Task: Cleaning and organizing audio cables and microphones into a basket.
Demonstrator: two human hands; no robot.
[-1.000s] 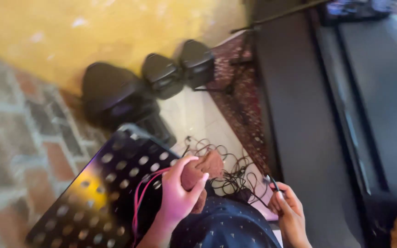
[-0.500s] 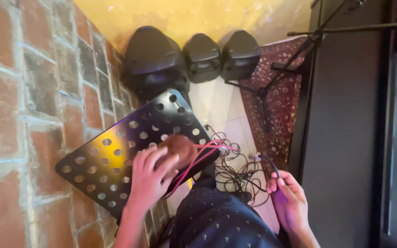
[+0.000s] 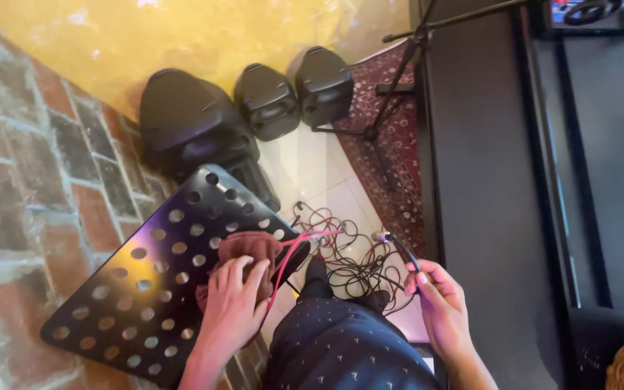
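Observation:
My left hand (image 3: pixel 232 303) presses a brown cloth (image 3: pixel 248 249) flat onto a black perforated music stand tray (image 3: pixel 146 289). A red cable (image 3: pixel 287 260) runs over the tray's edge beside the cloth. My right hand (image 3: pixel 438 303) grips a dark cable (image 3: pixel 404 254) whose metal plug end (image 3: pixel 380 236) points up and left. A tangle of black cables (image 3: pixel 348 263) lies on the tiled floor between both hands. My dark dotted trousers (image 3: pixel 341 347) fill the bottom middle.
Three black speakers (image 3: pixel 189 123) (image 3: pixel 269 101) (image 3: pixel 323 85) stand against the yellow wall. A microphone stand (image 3: pixel 399 79) rests on a red patterned rug (image 3: pixel 388 152). A brick wall (image 3: pixel 23 188) is at the left, a dark keyboard (image 3: pixel 529 180) at the right.
The view has swung right and pulled back. My left hand stays on the cloth on the tray; my right hand keeps hold of the cable.

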